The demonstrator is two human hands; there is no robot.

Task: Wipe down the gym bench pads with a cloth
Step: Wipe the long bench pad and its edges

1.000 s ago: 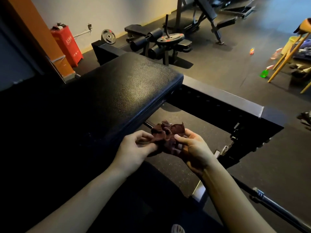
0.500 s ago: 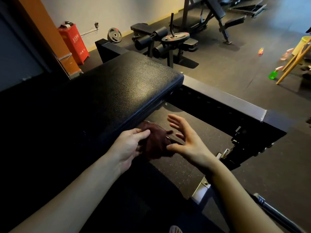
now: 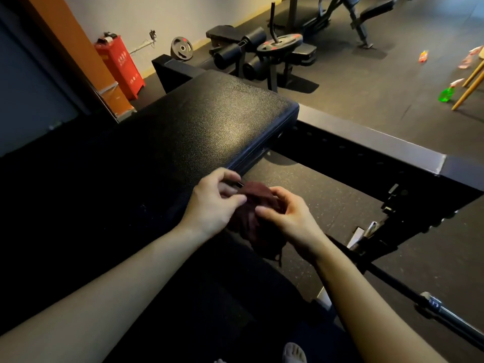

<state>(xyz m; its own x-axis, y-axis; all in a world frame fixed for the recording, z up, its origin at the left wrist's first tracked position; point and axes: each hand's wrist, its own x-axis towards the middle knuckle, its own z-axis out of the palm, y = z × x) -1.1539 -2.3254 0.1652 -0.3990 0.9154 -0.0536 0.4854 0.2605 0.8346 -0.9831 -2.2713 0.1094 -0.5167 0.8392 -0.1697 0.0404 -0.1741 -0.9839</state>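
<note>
A dark maroon cloth [image 3: 258, 203] hangs bunched between my two hands, just off the near right edge of the black bench pad [image 3: 209, 121]. My left hand [image 3: 214, 203] pinches the cloth's upper left part with curled fingers, close to the pad's side edge. My right hand [image 3: 285, 216] grips the cloth's right side, thumb and fingers curled round it. The cloth's lower part dangles in shadow below my hands. The pad is large, pebbled and glossy, and its left side is lost in darkness.
A black steel frame beam [image 3: 366, 145] runs to the right behind the pad. A barbell [image 3: 432, 307] lies at lower right. Behind stand a leg machine with a weight plate [image 3: 279, 43], a red cabinet [image 3: 120, 64], an orange pillar and a green bottle [image 3: 446, 94] on the rubber floor.
My right hand, spread open half a second ago, has curled back onto the cloth. The cloth went from a crumpled ball to a hanging bunch, and both hands shifted slightly toward the pad edge.
</note>
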